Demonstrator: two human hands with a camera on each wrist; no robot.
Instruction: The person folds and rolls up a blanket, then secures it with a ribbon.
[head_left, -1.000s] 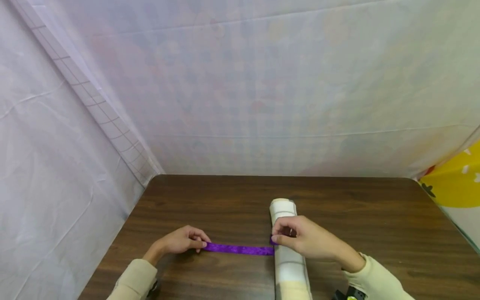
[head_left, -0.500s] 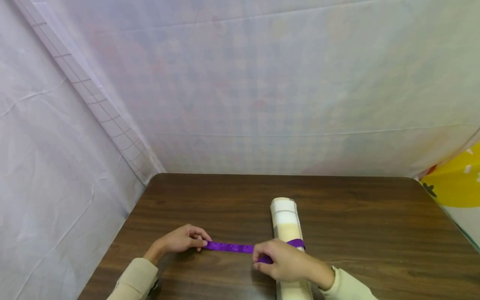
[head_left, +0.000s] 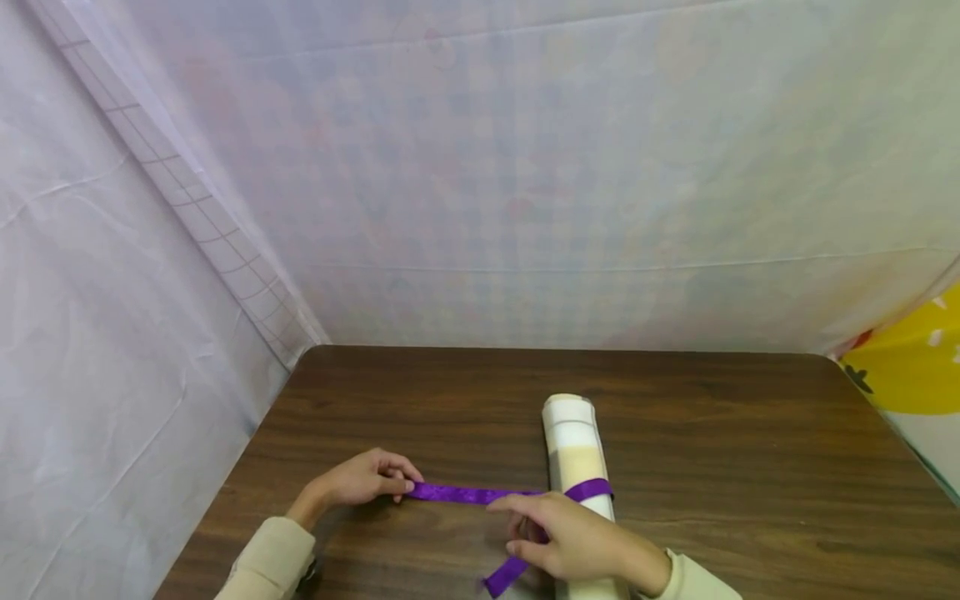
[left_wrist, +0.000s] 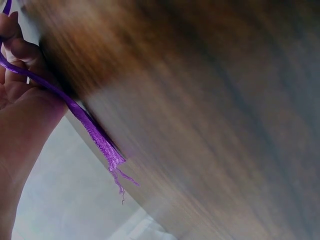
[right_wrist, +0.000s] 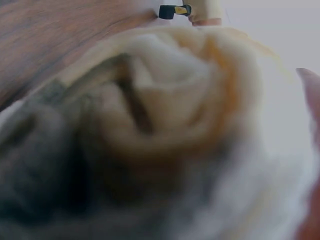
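Note:
A purple ribbon [head_left: 453,493] runs from my left hand to a rolled-up checked cloth [head_left: 573,433] in white, cream and grey. It crosses over the roll, and its loose tail [head_left: 504,577] comes out below my right hand. My left hand [head_left: 367,477] pinches the ribbon between thumb and fingers. A frayed ribbon end [left_wrist: 112,155] trails past that wrist in the left wrist view. My right hand [head_left: 566,533] lies over the roll, index finger extended along the ribbon, thumb and other fingers curled about the tail. The roll's spiral end [right_wrist: 165,110] fills the right wrist view, blurred.
The roll lies lengthwise on a dark wooden table [head_left: 420,392]. Pale sheeting [head_left: 510,208] hangs behind the table and along its left side. A yellow patterned cloth [head_left: 907,358] hangs at the right edge.
My right hand has brought the ribbon's tail leftward over the roll and moved toward me. Its index finger has since straightened, and the tail now shows below. The left hand has stayed put.

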